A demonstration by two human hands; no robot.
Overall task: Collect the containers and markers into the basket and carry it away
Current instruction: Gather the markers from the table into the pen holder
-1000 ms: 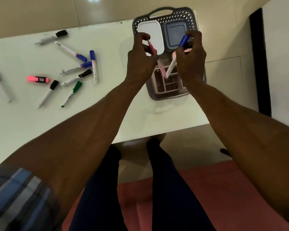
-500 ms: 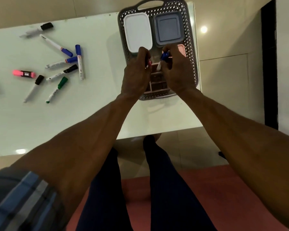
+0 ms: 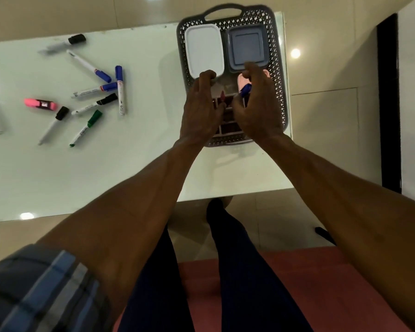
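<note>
The grey basket point(image 3: 277, 68) stands at the table's far right corner. It holds a white container point(image 3: 203, 49), a grey-blue container point(image 3: 246, 47) and a pink divided organizer point(image 3: 230, 128). Both hands hover over the organizer. My left hand point(image 3: 199, 111) has its fingers spread beside a red marker point(image 3: 222, 95) that stands in a compartment. My right hand point(image 3: 259, 109) still curls around a blue-capped marker point(image 3: 245, 89) whose lower end is in the organizer. Several loose markers lie on the left of the table, among them a pink highlighter point(image 3: 40, 104) and a green-capped marker point(image 3: 95, 116).
The white table point(image 3: 130, 168) ends just right of the basket and just in front of my legs. Blue-capped markers point(image 3: 119, 89) and black-capped markers point(image 3: 76, 39) are scattered at far left. A red mat point(image 3: 297, 283) covers the floor under me.
Both hands came down from above the basket into the organizer with a marker each. The left hand has let go of the red marker and spread its fingers.
</note>
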